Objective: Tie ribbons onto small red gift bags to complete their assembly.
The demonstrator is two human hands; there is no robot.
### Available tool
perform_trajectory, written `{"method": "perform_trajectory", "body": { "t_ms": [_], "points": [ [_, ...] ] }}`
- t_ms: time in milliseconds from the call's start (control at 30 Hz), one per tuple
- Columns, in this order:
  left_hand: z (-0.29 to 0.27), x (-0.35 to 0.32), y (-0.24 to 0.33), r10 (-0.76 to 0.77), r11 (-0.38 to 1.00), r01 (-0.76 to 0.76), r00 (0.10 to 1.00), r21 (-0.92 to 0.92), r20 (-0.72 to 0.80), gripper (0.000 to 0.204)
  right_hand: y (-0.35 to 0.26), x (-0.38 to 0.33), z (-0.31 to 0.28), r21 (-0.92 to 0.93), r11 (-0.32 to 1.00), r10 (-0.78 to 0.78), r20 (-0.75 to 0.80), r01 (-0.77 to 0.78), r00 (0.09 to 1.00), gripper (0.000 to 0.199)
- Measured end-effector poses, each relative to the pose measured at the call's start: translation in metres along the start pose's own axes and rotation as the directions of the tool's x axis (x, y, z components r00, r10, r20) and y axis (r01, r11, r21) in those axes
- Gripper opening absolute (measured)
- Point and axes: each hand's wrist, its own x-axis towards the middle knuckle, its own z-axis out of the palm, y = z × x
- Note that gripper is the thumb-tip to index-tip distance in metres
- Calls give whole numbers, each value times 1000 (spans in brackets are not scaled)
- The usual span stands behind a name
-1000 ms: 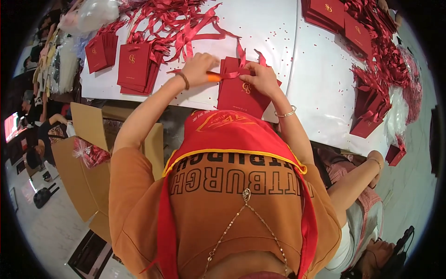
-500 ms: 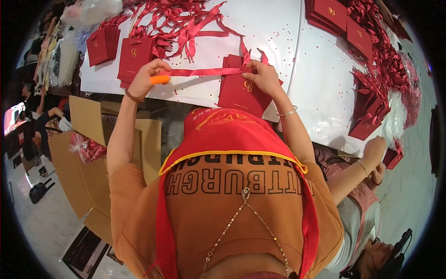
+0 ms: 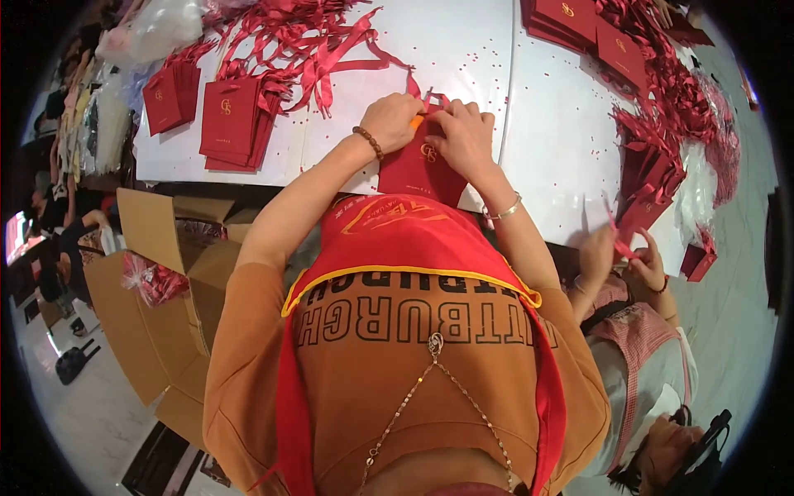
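Note:
A dark red paper gift bag (image 3: pixel 422 169) with a gold emblem lies flat at the table's near edge, in front of my apron. My left hand (image 3: pixel 390 122) is closed at the bag's top edge, an orange cover (image 3: pixel 417 121) showing at its fingertip. Beside it, my right hand (image 3: pixel 465 142) pinches at the same spot, thumb over the bag's upper front. Both hold the red ribbon (image 3: pixel 436 99) at the bag's top; just how it runs between the fingertips is hidden. Another ribbon strip (image 3: pixel 412 83) lies just beyond my left hand.
Stacked red bags (image 3: pixel 236 124) and a heap of loose ribbons (image 3: pixel 318 58) lie far left. More bags (image 3: pixel 562 23) fill the right side. An open cardboard box (image 3: pixel 153 227) stands left of me. At my right, a co-worker's hands (image 3: pixel 649 260) handle a red ribbon.
My left hand has moved right, from the stretched ribbon's far end to the bag's top beside my right hand. The ribbon is no longer stretched out. The co-worker's hands have lifted a ribbon.

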Motion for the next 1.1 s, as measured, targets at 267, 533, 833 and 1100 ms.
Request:
{"method": "perform_trajectory", "body": {
  "t_ms": [267, 533, 833, 1100],
  "points": [
    [-3, -3, 6, 53, 998, -54, 997, 15, 51, 14, 21, -34, -23, 311, 936, 177, -7, -166, 984, 24],
    [2, -10, 46, 131, 933, -190, 970, -306, -204, 19, 35, -22, -16, 599, 582, 370, 407, -550, 835, 19],
    [16, -14, 48, -295, 901, 276, 955, -335, -6, 14, 28, -17, -15, 667, 501, 391, 394, -552, 832, 20],
    [16, -6, 47, -317, 913, 298, 948, -277, -25, 11, 26, -17, -17, 585, 700, 308, 268, -408, 913, 32]
  ]
}}
